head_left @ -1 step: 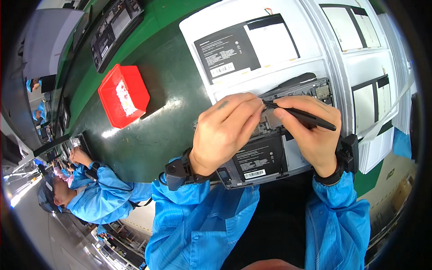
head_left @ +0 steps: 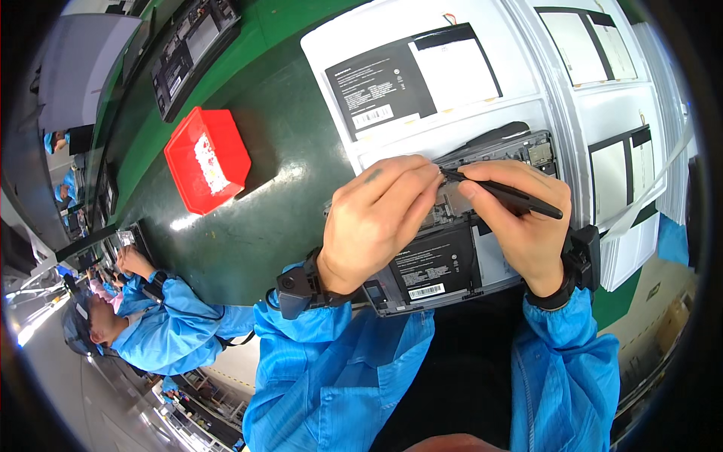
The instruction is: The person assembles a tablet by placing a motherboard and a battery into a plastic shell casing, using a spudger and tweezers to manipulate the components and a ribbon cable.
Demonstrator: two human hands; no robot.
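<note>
An opened laptop base (head_left: 541, 153) lies at an angle in front of me, partly over a white tray. Its circuit boards show, along with a black-labelled battery (head_left: 433, 264) along its near side. Black tweezers (head_left: 523, 200) are gripped in my right hand (head_left: 527, 237), their tips pointing left over the boards. My left hand (head_left: 376, 218) is pinched closed right at those tips. Whatever is between its fingers is too small and hidden to make out. The fingers cover part of the boards beneath them.
Left of the laptop, a red bin (head_left: 179, 162) with small white pieces stands on the green table. Beyond the laptop, a white tray (head_left: 320, 56) bears another battery (head_left: 380, 90). More trays with batteries are stacked right. Another opened laptop (head_left: 192, 56) lies far left; a co-worker (head_left: 173, 324) sits left.
</note>
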